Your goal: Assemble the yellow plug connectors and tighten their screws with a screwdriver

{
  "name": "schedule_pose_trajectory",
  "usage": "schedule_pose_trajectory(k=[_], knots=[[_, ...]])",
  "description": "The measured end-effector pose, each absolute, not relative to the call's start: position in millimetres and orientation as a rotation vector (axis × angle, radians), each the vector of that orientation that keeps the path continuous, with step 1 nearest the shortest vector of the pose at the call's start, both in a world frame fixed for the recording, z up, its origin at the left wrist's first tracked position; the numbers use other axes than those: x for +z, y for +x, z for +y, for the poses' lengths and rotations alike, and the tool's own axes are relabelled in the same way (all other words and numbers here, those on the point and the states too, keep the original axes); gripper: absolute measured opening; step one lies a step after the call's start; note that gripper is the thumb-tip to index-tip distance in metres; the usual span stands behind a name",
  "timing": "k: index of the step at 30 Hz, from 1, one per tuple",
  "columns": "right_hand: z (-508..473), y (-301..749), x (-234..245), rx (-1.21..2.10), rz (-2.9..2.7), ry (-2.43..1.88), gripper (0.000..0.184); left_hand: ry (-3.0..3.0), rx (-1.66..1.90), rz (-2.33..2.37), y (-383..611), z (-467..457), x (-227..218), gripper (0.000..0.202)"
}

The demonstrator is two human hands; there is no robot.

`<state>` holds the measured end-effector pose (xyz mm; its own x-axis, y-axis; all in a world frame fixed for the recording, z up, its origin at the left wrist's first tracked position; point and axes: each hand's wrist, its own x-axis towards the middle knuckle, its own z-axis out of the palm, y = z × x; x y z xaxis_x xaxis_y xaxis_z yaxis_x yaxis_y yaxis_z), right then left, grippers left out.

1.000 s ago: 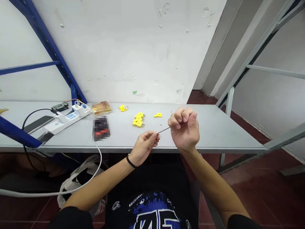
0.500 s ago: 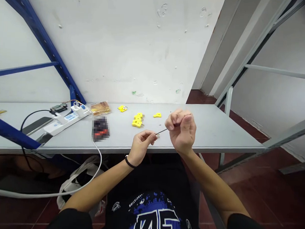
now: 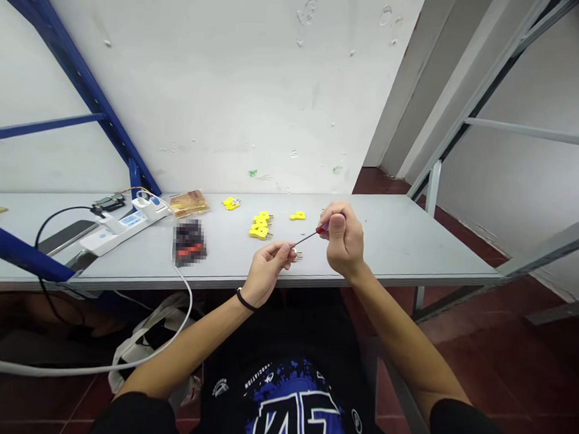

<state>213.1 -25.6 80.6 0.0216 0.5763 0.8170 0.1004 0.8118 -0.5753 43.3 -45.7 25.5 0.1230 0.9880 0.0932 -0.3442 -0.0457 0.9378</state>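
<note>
My right hand point(image 3: 345, 240) is wrapped round the handle of a screwdriver point(image 3: 306, 239). A bit of its red handle shows by the fingers, and the thin shaft slants down to the left. My left hand point(image 3: 267, 267) is closed on a small plug point(image 3: 296, 258), mostly hidden by the fingers, with its metal pins pointing right. The screwdriver's tip meets the plug at the left thumb and fingertips; the exact contact is hidden. Just beyond, several yellow two-pin plugs point(image 3: 259, 226) lie in a cluster. A single yellow plug piece point(image 3: 298, 215) lies to their right.
Another yellow connector point(image 3: 231, 203) lies near the wall, beside a clear bag of yellowish parts point(image 3: 189, 204). At left are a blurred dark and red item point(image 3: 190, 242), a white power strip point(image 3: 122, 227) and a white cable point(image 3: 190, 296) hanging over the table edge point(image 3: 230, 281).
My right hand has turned about the screwdriver, so its red handle end now shows. The left hand stays nearly in place with the plug.
</note>
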Motion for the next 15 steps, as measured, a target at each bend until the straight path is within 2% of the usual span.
schedule_pose_trajectory(k=[4, 8, 12, 15], knots=[[-11.4, 215.6, 71.5, 0.395, -1.509, -0.656, 0.037, 1.329, 1.345, 0.928, 33.5, -32.3, 18.7, 0.044], [8.8, 218.2, 54.4, 0.403, -1.561, -0.759, 0.041, 1.925, 1.241, 1.123, 22.4, -19.7, 11.8, 0.032], [23.4, 214.3, 36.9, 0.393, -1.653, -0.792, 0.044, 2.341, 1.042, 1.182, 19.3, -13.7, 1.1, 0.045], [27.5, 210.2, 28.7, 0.400, -1.705, -0.799, 0.046, 2.423, 0.977, 1.203, 19.7, -11.4, -5.7, 0.047]])
